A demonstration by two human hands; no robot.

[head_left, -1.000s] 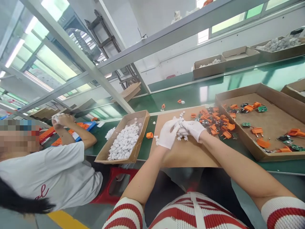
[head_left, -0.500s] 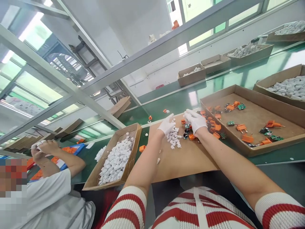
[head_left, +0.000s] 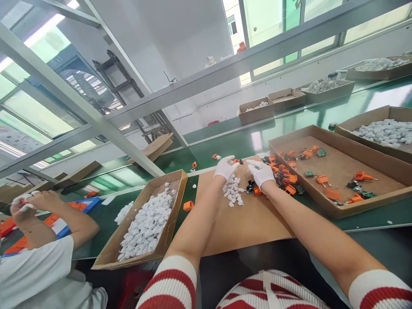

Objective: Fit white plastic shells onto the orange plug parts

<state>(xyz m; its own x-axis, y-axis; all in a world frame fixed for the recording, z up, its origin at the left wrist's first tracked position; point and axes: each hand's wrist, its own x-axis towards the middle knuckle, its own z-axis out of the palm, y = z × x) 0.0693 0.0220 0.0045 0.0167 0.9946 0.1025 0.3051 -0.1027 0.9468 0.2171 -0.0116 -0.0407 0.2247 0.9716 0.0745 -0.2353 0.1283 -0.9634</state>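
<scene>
My left hand (head_left: 225, 167), in a white glove, holds a small orange plug part (head_left: 237, 162) with a dark end at its fingertips. To the right of it, my gloved right hand (head_left: 261, 172) has its fingers stretched toward that part; whether they touch it I cannot tell. Below the hands lies a loose heap of small white pieces (head_left: 233, 191) on a brown cardboard sheet (head_left: 247, 227). A pile of orange plugs with wires and circuit boards (head_left: 283, 175) sits beside my right hand, partly hidden by it.
On the left stands a cardboard box (head_left: 180, 193) full of white pieces; on the right, a larger tray (head_left: 331, 206) with scattered plugs and boards. Another box (head_left: 341, 131) of white pieces is beyond. A co-worker's hands (head_left: 28, 201) are at far left. A metal bar crosses above.
The orange plug part now shows between my hands, at my left fingertips. My right hand has drawn slightly left and down from the plug pile. The whole view has shifted a little.
</scene>
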